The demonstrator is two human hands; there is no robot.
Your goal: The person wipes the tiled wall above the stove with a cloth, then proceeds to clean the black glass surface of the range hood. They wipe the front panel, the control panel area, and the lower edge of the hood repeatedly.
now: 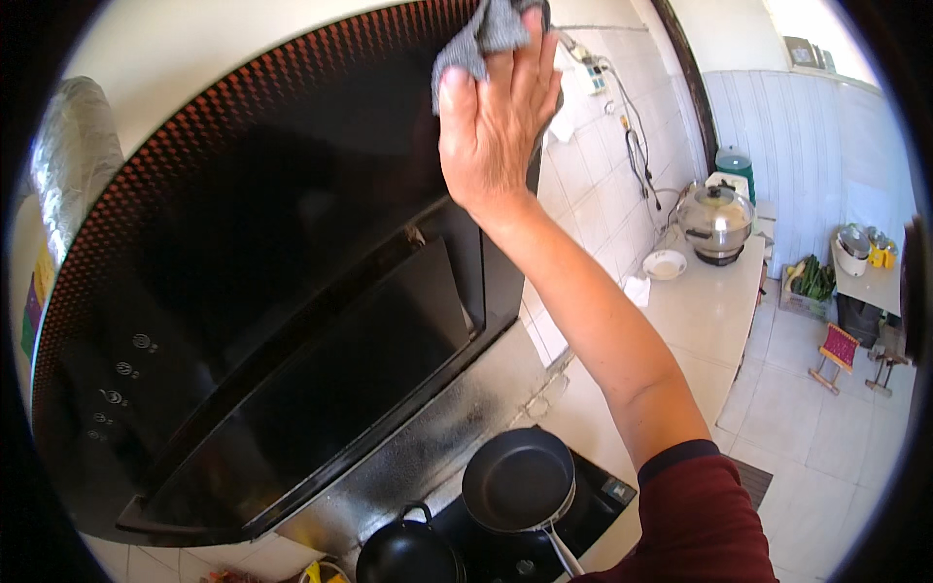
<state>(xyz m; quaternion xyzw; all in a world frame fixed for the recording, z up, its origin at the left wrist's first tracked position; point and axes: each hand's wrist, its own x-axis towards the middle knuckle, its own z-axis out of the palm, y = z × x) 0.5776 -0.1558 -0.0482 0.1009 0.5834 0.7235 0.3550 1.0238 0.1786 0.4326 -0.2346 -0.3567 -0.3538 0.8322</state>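
Note:
My right hand [496, 138] presses a grey cloth [485, 40] against the upper right edge of a black range hood [306, 182]. The fingers lie partly over the cloth, and the arm reaches up from the lower right in a dark red sleeve. Red-patterned trim runs along the hood's curved rim, and touch-control symbols show at its lower left. Out of view is my left hand. Below the hood, a frying pan [519, 477] and a black wok [408, 550] sit on a black cooktop [590, 503].
A countertop [685, 321] at right holds a white bowl [664, 264] and a steel pot with a glass lid [718, 222]. Cables [634, 138] hang on the tiled wall. A foil-like duct [76, 153] stands at left. On the floor are a small stool [838, 348] and a vegetable basket [805, 291].

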